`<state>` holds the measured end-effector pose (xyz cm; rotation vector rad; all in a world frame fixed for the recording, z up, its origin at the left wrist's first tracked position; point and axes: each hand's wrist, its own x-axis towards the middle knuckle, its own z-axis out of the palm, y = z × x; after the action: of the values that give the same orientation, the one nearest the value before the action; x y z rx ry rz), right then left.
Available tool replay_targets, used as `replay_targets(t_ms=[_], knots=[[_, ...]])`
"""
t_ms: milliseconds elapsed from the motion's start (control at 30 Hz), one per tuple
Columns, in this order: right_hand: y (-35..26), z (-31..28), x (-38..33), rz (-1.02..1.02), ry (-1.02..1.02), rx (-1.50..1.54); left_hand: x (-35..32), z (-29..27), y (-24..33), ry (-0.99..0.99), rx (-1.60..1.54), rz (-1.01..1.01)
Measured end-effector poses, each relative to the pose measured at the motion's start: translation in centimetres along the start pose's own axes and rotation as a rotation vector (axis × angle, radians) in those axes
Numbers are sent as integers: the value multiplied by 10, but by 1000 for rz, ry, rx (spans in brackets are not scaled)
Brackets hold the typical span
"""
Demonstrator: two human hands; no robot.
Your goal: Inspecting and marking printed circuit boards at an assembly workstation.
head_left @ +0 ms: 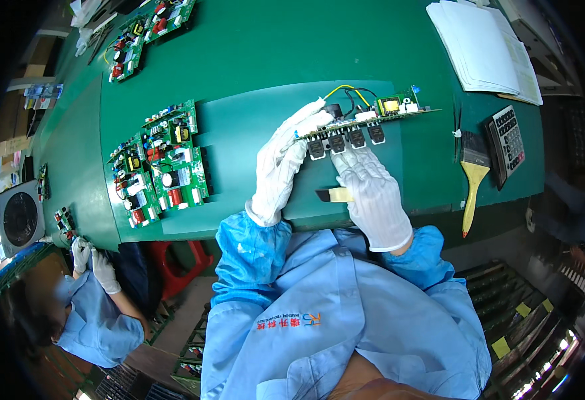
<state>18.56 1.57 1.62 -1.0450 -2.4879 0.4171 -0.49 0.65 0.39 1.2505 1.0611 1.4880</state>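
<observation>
Two cloth-gloved hands, left hand (280, 160) and right hand (371, 190), grip flat circuit board (366, 123).

We see the green bench (252, 73) evenly and brightly lit from overhead, with only soft, short shadows under the circuit boards (162, 163) and no harsh glare except small bright spots at the lower right rim. The fisheye lens bends straight edges strongly outward, and a black vignette rings our view. The centre is sharp; the margins go dim and smeared.
</observation>
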Motion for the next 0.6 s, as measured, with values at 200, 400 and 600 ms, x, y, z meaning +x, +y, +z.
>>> replay_targets(t_ms=[200, 400, 600], knots=[[7, -7, 0, -34, 58, 201, 1, 0, 3, 19, -47, -46], [-18, -32, -7, -173, -294, 92, 2, 3, 8, 31, -124, -103], [-82, -109, 11, -465, -452, -243, 4, 7, 8, 55, -205, -132]])
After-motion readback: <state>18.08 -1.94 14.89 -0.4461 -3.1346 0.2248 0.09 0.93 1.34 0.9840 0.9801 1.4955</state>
